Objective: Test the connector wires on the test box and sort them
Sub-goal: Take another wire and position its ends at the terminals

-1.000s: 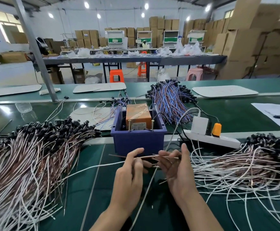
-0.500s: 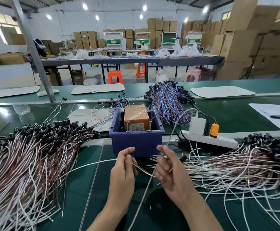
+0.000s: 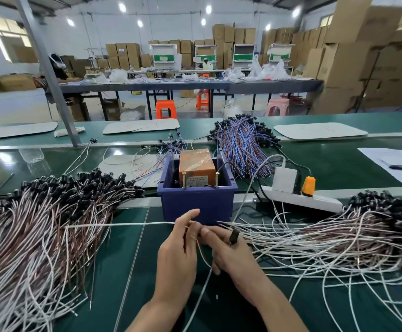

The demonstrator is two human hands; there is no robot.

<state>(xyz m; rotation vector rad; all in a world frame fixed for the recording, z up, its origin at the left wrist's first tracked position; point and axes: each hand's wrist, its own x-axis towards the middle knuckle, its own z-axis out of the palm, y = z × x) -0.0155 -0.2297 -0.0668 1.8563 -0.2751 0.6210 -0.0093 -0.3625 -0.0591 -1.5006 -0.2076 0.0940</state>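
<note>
Two-handed, pinching one connector wire point(image 3: 203, 256) in left fingers point(image 3: 190, 215) and right fingers point(image 3: 210, 234), readying ends for testing; next, likely touching them to test box point(image 3: 196, 165) pins point(image 3: 183, 179) just beyond.

The left hand point(image 3: 179, 250) and right hand point(image 3: 229, 254) sit close together, backs up, fingers curled in pinches

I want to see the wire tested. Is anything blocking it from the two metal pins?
Only the blue bin's front wall stands between the pins and the wire the left hand and right hand hold. The pins poke above the rim, so going over looks open.
</note>
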